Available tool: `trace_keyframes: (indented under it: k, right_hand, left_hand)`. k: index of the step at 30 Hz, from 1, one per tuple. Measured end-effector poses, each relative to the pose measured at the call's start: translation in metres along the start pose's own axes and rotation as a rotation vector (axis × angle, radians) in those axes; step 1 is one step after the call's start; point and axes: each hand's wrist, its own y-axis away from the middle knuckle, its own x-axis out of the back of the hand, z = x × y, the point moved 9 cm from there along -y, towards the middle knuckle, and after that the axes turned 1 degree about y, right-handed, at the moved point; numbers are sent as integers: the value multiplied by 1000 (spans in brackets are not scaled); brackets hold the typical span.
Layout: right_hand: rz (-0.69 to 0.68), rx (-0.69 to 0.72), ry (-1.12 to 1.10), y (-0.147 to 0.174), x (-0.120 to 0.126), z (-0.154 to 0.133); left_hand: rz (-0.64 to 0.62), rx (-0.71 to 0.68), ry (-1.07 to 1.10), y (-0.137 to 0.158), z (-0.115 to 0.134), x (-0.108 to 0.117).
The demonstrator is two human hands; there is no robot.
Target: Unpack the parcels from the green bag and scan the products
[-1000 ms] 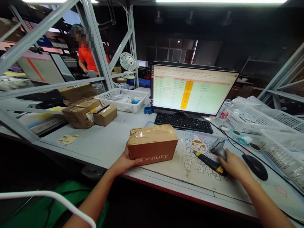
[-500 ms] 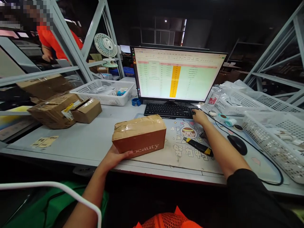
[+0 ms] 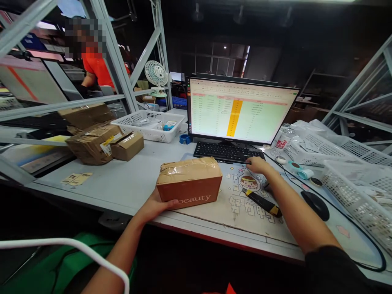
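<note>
My left hand (image 3: 159,204) grips the lower left corner of a brown cardboard box (image 3: 190,190). Its thumb lies along the front, beside the printed word "beauty", and the other fingers are hidden behind the box. The box rests on the desk mat, with clear tape over its creased top. Over the right end of the black keyboard (image 3: 219,152), my right hand (image 3: 259,165) has its fingers on the keys and holds nothing. A black and yellow utility knife (image 3: 262,203) lies by my right forearm. Behind the keyboard, a monitor (image 3: 211,116) shows a spreadsheet with an orange column.
A black mouse (image 3: 315,205) and its cable lie at right, near white baskets (image 3: 352,196). At left stand a smaller carton (image 3: 128,145), a battered carton (image 3: 92,145) and a white basket (image 3: 168,134). Blue tape (image 3: 184,139) sits by the monitor. A person in orange (image 3: 98,69) is beyond the frame.
The view has shifted, so the desk appears lower and further right. On the spreadsheet, the outlined cell has moved to a column further right. My left hand keeps its grip on the box.
</note>
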Motion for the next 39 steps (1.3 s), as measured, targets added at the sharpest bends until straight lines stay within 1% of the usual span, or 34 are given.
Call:
trace_keyframes:
  k: [2, 4, 6, 8, 10, 12, 15, 17, 20, 23, 27, 29, 35, 39]
  right_hand:
    - [-97, 6, 27, 28, -21, 6]
    - [-175, 25, 51, 63, -48, 13]
    - [-182, 52, 60, 96, -70, 19]
    - [-129, 73, 33, 117, -77, 20]
    - [-64, 66, -77, 125, -70, 15]
    - [-34, 45, -319, 120, -55, 4]
    - [-76, 53, -761, 102, -32, -31]
    - [-114, 109, -900, 90, -22, -59]
    - [-118, 176, -898, 77, -13, -91]
    - [-104, 175, -898, 74, -12, -103]
    - [-84, 136, -936, 81, -8, -105]
    - [-95, 136, -922, 87, -7, -106]
    - [-177, 230, -813, 112, 0, -114]
    - [-240, 275, -734, 128, -3, -115]
  left_hand:
    - [1, -6, 6, -1, -4, 1]
    - [4, -21, 15, -2, -6, 2]
    - [2, -50, 37, -4, -4, 1]
    - [-10, -75, 69, -6, -1, -1]
    - [-21, -84, 84, -6, 2, -3]
    - [-27, -78, 75, -5, 4, -3]
    - [-39, -72, 49, -2, 7, -4]
    - [-44, -74, 22, 0, 9, -3]
    - [-50, -86, -16, 2, 10, -3]
    - [-67, -111, -40, 1, 9, -4]
    - [-62, -150, -83, 0, 5, -2]
    - [-61, -162, -113, -1, 4, -2]
    - [3, -233, -154, -3, 10, 1]
    - [21, -271, -130, -3, 11, -1]
